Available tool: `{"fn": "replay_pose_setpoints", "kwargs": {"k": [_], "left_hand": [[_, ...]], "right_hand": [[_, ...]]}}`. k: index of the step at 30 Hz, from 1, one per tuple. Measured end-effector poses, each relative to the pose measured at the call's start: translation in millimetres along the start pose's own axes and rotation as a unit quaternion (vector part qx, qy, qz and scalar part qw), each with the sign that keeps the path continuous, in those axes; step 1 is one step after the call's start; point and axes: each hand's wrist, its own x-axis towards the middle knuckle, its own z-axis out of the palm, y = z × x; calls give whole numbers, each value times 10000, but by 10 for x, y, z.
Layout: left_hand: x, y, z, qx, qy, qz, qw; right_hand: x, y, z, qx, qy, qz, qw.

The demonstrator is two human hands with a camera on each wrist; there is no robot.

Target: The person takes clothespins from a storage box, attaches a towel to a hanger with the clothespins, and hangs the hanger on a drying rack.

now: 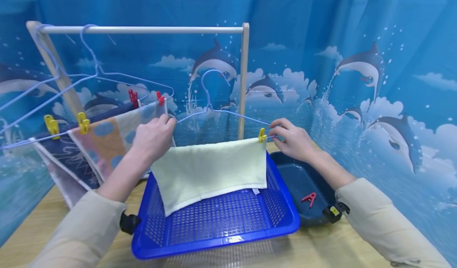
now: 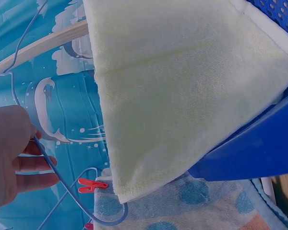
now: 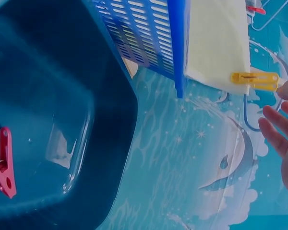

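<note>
A pale yellow towel (image 1: 214,168) drapes over the lower bar of a light blue wire hanger (image 1: 208,99), above a blue mesh basket (image 1: 217,242). My left hand (image 1: 153,139) grips the hanger's left end; the left wrist view shows the fingers around its wire (image 2: 69,189). At the opposite end, my right hand (image 1: 294,139) pinches the hanger's corner with thumb and fingers. A yellow clothespin (image 1: 262,135) clips the towel's right edge to the bar, and my right thumb is close beside it. No clothespin shows on the towel's left edge in the left wrist view.
A rack with a metal rail (image 1: 143,30) stands behind. Two hangers on its left carry a dark cloth (image 1: 76,153) and a dotted towel (image 1: 107,137), held by red and yellow clothespins. Right of the basket, a dark basin (image 1: 285,168) contains a red clothespin (image 1: 309,199).
</note>
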Motion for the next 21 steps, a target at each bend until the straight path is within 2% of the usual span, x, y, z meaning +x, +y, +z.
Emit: {"fn": "replay_pose_setpoints", "kwargs": {"k": [7, 10, 12, 14, 16, 17, 21], "left_hand": [[2, 3, -19, -22, -20, -10, 10000], [6, 4, -28, -62, 0, 16, 10000], [5, 4, -29, -76, 23, 37, 10000], [2, 5, -27, -82, 43, 48, 9999], [-2, 5, -26, -78, 63, 54, 9999], [-3, 5, -26, -71, 69, 59, 9999], [-9, 5, -28, -56, 41, 64, 10000]], "right_hand": [[-67, 76, -45, 63, 186, 228, 9995], [-100, 113, -65, 101, 137, 404, 9990], [-122, 137, -85, 143, -88, 665, 9976], [-137, 154, -114, 205, -533, 1097, 9923], [-147, 171, -147, 302, -1143, 1591, 9802], [-152, 182, -165, 351, -1485, 1843, 9709], [-193, 255, -197, 727, -2721, 2534, 9254]]}}
